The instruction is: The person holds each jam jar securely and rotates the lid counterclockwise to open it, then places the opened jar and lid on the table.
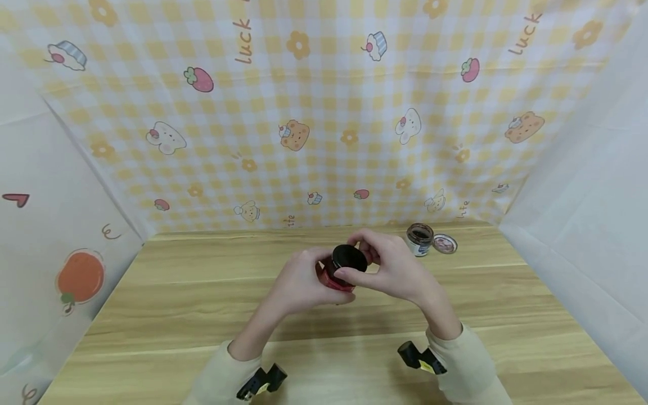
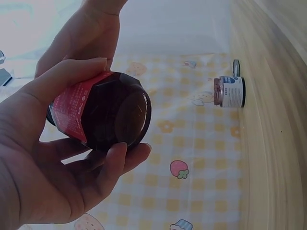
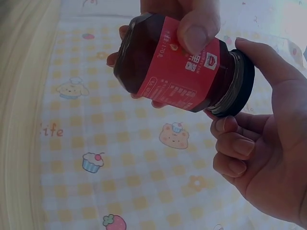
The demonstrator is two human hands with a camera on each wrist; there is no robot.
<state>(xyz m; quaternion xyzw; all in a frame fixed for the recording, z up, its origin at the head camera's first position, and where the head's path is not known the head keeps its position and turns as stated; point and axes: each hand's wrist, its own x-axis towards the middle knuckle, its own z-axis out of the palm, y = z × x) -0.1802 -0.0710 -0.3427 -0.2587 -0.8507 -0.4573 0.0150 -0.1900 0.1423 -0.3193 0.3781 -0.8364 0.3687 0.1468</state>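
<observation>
A dark glass jam jar (image 3: 172,72) with a red label is held up above the table. Around its body curl the fingers and thumb of my left hand (image 1: 306,284). My right hand (image 1: 397,267) grips the jar's black lid (image 1: 349,256) at the rim, between thumb and curled fingers. In the right wrist view the lid (image 3: 242,86) sits on the jar's mouth. The jar tilts, and its bottom (image 2: 132,115) faces the left wrist camera.
An open glass jar (image 1: 420,241) with a white and blue label stands at the back right of the wooden table (image 1: 202,298). Its lid (image 1: 445,243) lies beside it. A yellow checked cloth (image 1: 324,101) hangs behind, with white sheets at both sides.
</observation>
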